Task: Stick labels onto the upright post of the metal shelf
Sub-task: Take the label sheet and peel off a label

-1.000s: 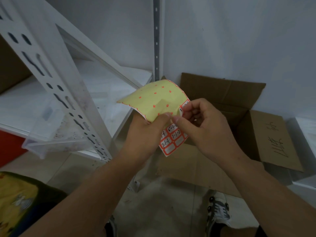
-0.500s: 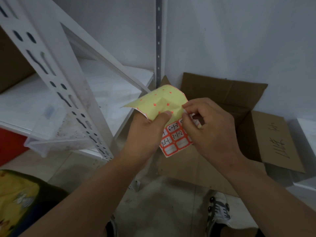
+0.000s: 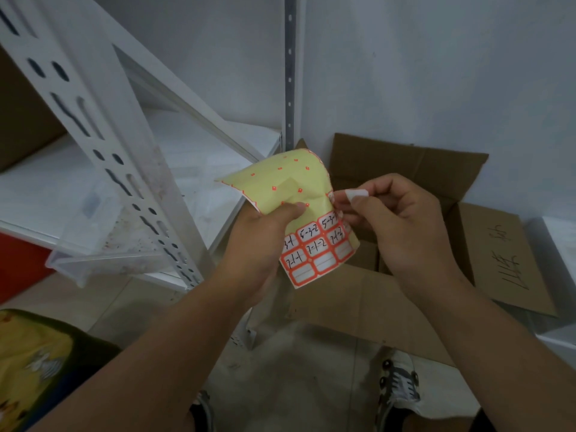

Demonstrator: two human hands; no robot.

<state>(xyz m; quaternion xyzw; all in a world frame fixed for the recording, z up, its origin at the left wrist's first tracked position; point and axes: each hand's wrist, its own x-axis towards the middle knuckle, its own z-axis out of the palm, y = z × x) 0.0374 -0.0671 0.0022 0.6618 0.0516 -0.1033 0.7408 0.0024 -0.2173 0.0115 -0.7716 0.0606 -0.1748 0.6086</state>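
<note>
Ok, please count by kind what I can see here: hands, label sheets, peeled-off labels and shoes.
Hands: 2 (left hand, right hand)
Label sheet: 1
Peeled label: 1
Shoes: 2
Total: 6

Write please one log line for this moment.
left hand: holds label sheet | right hand: pinches peeled label | post: untouched

At frame centre the left hand pinches a yellow label sheet (its lower rows carry red-bordered, handwritten labels). Just right of it, the right hand pinches one peeled white label. A slotted white shelf post slants across the upper left; an open cardboard box lies behind the hands.
</note>
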